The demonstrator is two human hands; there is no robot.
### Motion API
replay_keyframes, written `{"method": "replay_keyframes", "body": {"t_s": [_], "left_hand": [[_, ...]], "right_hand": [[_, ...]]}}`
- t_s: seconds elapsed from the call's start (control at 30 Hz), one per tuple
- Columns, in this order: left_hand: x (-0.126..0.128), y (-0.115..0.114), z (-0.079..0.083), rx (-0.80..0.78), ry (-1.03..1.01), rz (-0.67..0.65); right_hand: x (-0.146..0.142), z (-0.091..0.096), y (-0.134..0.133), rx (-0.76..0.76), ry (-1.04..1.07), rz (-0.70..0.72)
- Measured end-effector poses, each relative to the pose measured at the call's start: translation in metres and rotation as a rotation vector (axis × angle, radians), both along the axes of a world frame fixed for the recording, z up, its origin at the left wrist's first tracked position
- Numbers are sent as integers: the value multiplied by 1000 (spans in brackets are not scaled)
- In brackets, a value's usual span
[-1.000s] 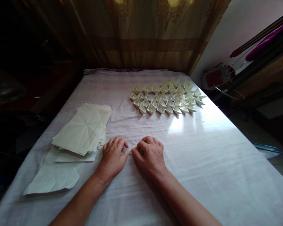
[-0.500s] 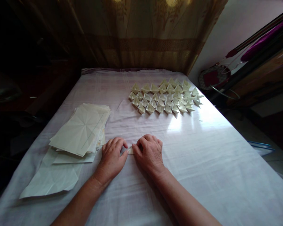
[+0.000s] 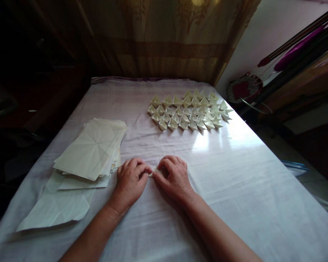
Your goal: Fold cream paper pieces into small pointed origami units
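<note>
My left hand [image 3: 131,181] and my right hand [image 3: 172,177] rest close together on the white cloth of the table [image 3: 235,182]. Both have their fingers curled and pinch a small piece of cream paper [image 3: 153,171] between them. Only a tip of that paper shows; the rest is hidden under the fingers. A stack of creased cream sheets [image 3: 93,149] lies just left of my left hand.
Several small folded paper pieces [image 3: 187,109] sit in rows at the far right of the table. A larger loose sheet [image 3: 54,207] lies under the stack at the near left. A brown curtain [image 3: 164,40] hangs behind the table. Dark furniture stands at right.
The fingers of both hands have drawn closer round the small paper, and its tip now stands slightly up between them. The view has shifted a little.
</note>
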State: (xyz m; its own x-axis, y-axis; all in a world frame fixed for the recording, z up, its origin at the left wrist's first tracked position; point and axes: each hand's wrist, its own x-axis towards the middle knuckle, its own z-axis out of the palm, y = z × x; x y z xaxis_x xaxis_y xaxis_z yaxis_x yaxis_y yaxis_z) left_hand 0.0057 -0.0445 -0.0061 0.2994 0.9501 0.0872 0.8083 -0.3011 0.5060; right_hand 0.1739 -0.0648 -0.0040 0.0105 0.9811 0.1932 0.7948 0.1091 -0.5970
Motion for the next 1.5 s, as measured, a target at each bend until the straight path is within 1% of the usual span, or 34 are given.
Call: {"method": "replay_keyframes", "body": {"t_s": [0.23,0.3,0.4,0.47,0.63,0.73,0.83,0.9,0.97,1.13,1.27,1.37,1.5], "left_hand": [[0,1,-1,5,-16,0],[-1,1,-1,12,-26,-2],[-1,1,-2,20,-37,-5],[-2,1,-2,27,-38,-5],[-2,0,-4,56,-40,-15],[-3,0,-5,64,-42,-18],[-6,0,-6,77,-42,-37],[-9,0,-6,86,-47,-74],[-11,0,-7,105,-53,-113],[-10,-1,-5,173,-30,-170],[-4,-2,-3,237,-1,-212],[0,-1,-2,252,2,-208],[3,4,0,202,-72,-153]], "right_hand": [[-4,-1,-4,-15,-36,-15],[0,-2,-4,-1,-23,14],[11,-6,-7,16,23,100],[18,-8,-9,22,43,122],[19,-11,-9,21,66,53],[18,-11,-6,2,59,45],[24,-10,-8,7,59,112],[30,-11,-11,34,62,177],[34,-13,-15,68,56,202],[32,-18,-16,148,23,146],[29,-16,-14,156,9,139],[29,-14,-12,167,36,119],[25,-13,-3,164,117,53]]}}
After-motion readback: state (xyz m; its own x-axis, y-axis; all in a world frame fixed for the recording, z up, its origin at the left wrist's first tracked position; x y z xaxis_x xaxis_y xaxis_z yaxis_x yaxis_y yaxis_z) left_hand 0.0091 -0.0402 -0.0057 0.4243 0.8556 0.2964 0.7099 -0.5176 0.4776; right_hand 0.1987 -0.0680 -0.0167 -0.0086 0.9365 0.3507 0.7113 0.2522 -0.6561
